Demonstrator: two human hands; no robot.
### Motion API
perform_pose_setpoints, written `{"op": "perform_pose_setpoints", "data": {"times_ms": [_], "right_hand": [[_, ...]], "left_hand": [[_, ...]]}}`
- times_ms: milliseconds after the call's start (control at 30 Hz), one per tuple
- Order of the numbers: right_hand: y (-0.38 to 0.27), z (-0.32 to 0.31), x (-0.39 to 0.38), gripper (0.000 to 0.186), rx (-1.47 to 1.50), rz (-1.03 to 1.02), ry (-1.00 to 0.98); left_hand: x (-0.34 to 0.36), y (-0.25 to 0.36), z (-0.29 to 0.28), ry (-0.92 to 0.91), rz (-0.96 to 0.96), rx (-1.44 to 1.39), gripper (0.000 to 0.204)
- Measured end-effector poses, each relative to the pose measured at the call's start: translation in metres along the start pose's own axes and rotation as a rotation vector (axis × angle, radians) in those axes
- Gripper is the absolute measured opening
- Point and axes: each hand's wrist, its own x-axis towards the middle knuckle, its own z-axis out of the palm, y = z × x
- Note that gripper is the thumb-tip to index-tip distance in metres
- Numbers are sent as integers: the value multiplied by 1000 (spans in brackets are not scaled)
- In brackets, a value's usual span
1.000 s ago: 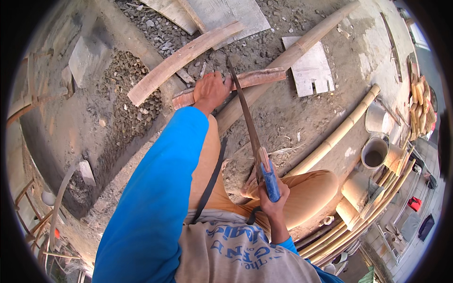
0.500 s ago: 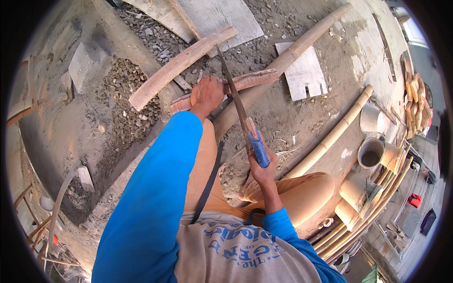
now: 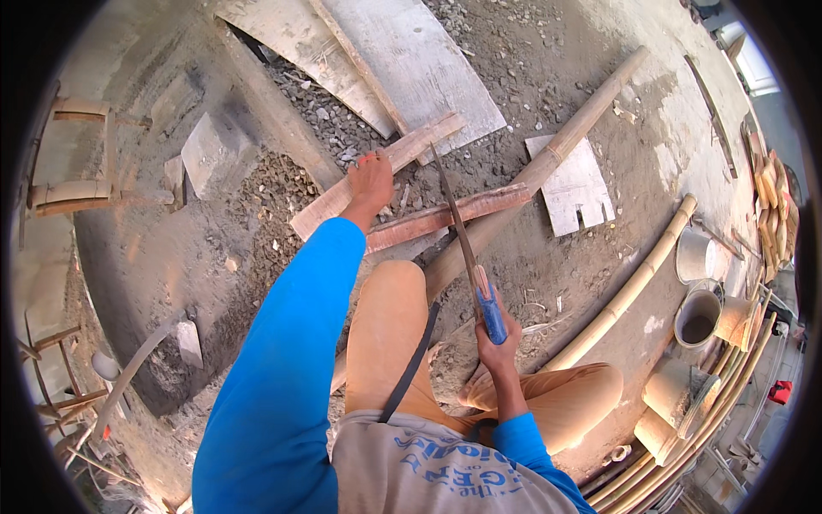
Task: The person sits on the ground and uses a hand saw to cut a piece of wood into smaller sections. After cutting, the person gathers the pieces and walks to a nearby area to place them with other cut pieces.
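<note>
My right hand (image 3: 497, 341) is closed round the blue handle of a handsaw (image 3: 462, 233). The saw's narrow blade points away from me and passes across a reddish wooden board (image 3: 419, 224); whether it touches the wood I cannot tell. That board's right end lies over a thick bamboo pole (image 3: 552, 158). Farther off, my left hand (image 3: 372, 182) has its fingers curled over the far edge of a longer, paler wooden plank (image 3: 415, 147). The plank slants from near left to far right, its far end over a grey flat sheet.
Grey sheets (image 3: 411, 51) lie on rubble ahead. A notched board (image 3: 572, 190) sits beyond the bamboo pole. To the right are a long bamboo piece (image 3: 629, 287), buckets (image 3: 697, 317) and stacked bamboo strips (image 3: 719, 420). A concrete block (image 3: 214, 158) stands at left.
My left hand has left the reddish board and taken hold of the paler plank beyond it. The saw stays in my right hand. The whole view has shifted.
</note>
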Motion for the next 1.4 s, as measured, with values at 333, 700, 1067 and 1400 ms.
{"op": "perform_pose_setpoints", "data": {"times_ms": [333,700,1067,1400], "right_hand": [[-4,-1,-1,57,38,32,1],[1,-9,-7,61,-12,30,-64],[9,-11,-14,56,-19,77,22],[-21,-1,-9,19,-9,186,61]], "left_hand": [[28,-37,-34,357,36,157,57],[-94,84,60,-51,91,-209,37],[-81,86,68,182,160,-266,38],[-63,89,58,-51,39,-241,32]]}}
